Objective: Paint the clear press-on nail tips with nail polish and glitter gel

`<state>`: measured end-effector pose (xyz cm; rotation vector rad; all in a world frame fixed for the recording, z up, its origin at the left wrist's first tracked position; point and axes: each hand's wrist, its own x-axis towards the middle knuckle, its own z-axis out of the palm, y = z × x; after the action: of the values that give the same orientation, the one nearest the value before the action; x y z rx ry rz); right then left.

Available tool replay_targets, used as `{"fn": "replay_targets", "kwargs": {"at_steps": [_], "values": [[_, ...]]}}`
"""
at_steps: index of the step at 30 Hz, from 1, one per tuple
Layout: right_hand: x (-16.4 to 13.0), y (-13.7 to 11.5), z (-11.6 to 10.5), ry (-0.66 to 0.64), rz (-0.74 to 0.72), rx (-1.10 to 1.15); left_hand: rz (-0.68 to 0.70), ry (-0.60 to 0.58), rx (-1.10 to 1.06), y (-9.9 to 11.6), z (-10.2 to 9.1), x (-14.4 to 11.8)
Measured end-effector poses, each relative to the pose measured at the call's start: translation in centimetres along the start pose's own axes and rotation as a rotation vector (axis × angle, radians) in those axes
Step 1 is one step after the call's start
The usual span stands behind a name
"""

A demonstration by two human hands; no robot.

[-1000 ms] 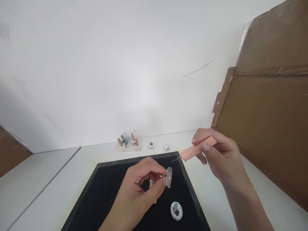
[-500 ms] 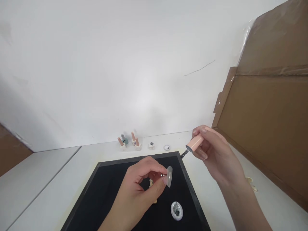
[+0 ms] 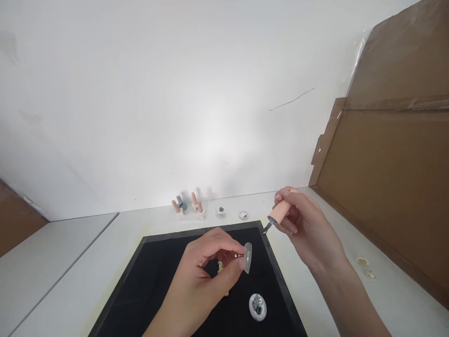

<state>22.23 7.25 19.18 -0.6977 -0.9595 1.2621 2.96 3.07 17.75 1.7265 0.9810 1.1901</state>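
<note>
Head view of a white table (image 3: 70, 262) carrying a black mat (image 3: 154, 285) with a raised dark edge; the mat's near edge is cut off by the bottom of the frame.

The left hand (image 3: 206, 274) is curled over the middle of the mat, thumb and forefinger pinched on a small metal-tipped holder that bears a clear nail tip (image 3: 247, 257). The nail tip stands nearly upright, just off the thumb's end and above the mat. Most of the holder is hidden inside the closed fingers; only a short silvery stub shows. A pale object under the palm is too covered to identify.

The right hand (image 3: 303, 229) is closed around a peach brush handle (image 3: 279, 211), held above the mat's far right corner and well apart from the nail tip. The dark brush end points down and left; its bristles are too small to make out.

On the mat near the bottom edge lies a small round dish (image 3: 257, 307) with a grey, glittery content, not resolvable. Along the back of the table stand a few small polish bottles (image 3: 187, 207) with peach caps, and two tiny pots (image 3: 231, 214), labels illegible. At right, a brown cardboard sheet (image 3: 389, 187) leans up, cut off by the frame. Two small round pieces (image 3: 365, 267) lie beside it.
</note>
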Motion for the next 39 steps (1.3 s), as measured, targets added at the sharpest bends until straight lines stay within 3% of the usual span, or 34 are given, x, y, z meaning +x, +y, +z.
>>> {"fn": "replay_targets", "kwargs": {"at_steps": [4, 8, 16, 22, 31, 39], "values": [[-0.1, 0.2, 0.4, 0.067, -0.087, -0.074, 0.015, 0.002, 0.002, 0.0, 0.0, 0.1], [-0.6, 0.5, 0.9, 0.131, -0.285, -0.254, 0.037, 0.011, 0.023, -0.1, -0.1, 0.0], [-2.0, 0.7, 1.0, 0.095, -0.687, -0.511, 0.058, 0.021, 0.061, -0.4, -0.5, 0.0], [-2.4, 0.7, 0.7, -0.016, -0.632, -0.363, 0.061, 0.014, 0.082, -0.3, -0.8, 0.1], [-2.2, 0.3, 0.7, -0.244, -0.644, -0.369, 0.117, 0.016, 0.133, 0.5, -0.5, 0.9], [-2.1, 0.2, 0.6, -0.195, -0.727, -0.456, 0.14, 0.01, 0.149, 0.4, -0.2, 0.9]]}}
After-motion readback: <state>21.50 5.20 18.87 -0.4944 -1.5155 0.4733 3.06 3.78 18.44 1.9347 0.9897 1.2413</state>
